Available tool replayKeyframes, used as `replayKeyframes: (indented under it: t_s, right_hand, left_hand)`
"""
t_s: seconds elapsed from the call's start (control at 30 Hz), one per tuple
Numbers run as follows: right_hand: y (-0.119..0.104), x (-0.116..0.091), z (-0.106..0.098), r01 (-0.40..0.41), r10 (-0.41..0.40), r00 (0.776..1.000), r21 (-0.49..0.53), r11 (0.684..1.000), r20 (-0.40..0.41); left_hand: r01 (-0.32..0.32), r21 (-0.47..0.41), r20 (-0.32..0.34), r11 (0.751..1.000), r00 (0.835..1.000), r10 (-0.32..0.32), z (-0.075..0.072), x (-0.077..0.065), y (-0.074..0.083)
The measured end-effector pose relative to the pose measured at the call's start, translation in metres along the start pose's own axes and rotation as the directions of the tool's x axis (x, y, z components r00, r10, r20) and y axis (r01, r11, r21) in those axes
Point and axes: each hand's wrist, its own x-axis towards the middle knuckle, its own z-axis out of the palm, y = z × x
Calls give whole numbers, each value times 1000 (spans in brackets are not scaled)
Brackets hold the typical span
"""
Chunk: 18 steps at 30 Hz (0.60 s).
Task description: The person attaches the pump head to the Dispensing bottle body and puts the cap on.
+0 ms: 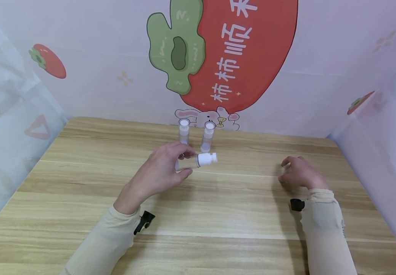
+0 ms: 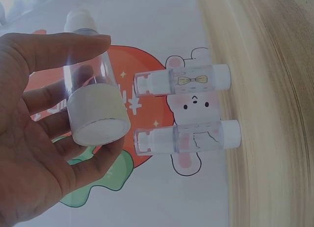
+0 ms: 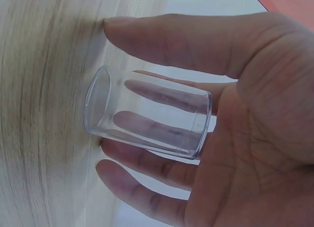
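Observation:
My left hand (image 1: 160,168) holds a clear pump bottle (image 1: 205,159) with a white collar, tilted almost level above the table. Its white base (image 2: 100,114) faces the left wrist view, with the thumb on one side and the fingers round the other. Two more pump bottles, one (image 1: 184,131) to the left and one (image 1: 207,137) to the right, stand upright beyond that hand with clear caps on. Over at the right, my right hand (image 1: 301,172) is around a clear cap (image 3: 152,114) standing on the table. The thumb is apart from the cap; finger contact behind it is unclear. The head view hides this cap.
The wooden table (image 1: 218,217) ends at a printed cloth backdrop (image 1: 115,91) just behind the standing bottles. Cloth walls (image 1: 390,126) also rise at both sides. A small black mount is on each sleeve near the wrist.

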Motion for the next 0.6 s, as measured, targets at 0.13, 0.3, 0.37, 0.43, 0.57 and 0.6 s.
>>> replayKeyframes:
  t_s: [0.13,0.3,0.37,0.43,0.57,0.6]
  right_hand:
    - [2,0,0,11,-11,1000,9,1000,7]
    - [3,1,0,3,-3,1000,29,1000,14]
    - [3,1,0,0,-1,1000,34,999,14]
    - [3,1,0,1,-1,1000,36,999,15]
    - [3,1,-1,6,-7,1000,48,999,16]
    - [4,1,-1,7,-7,1000,53,999,17]
  left_hand:
    - [2,5,3,1000,1000,-2,0,0,1]
    - [4,5,6,1000,1000,-4,0,0,1]
    - [4,4,7,1000,1000,-4,0,0,1]
    - [4,2,9,1000,1000,-4,0,0,1]
    - [8,-2,11,1000,1000,-8,0,0,1]
    - [9,-1,12,1000,1000,-9,0,0,1]
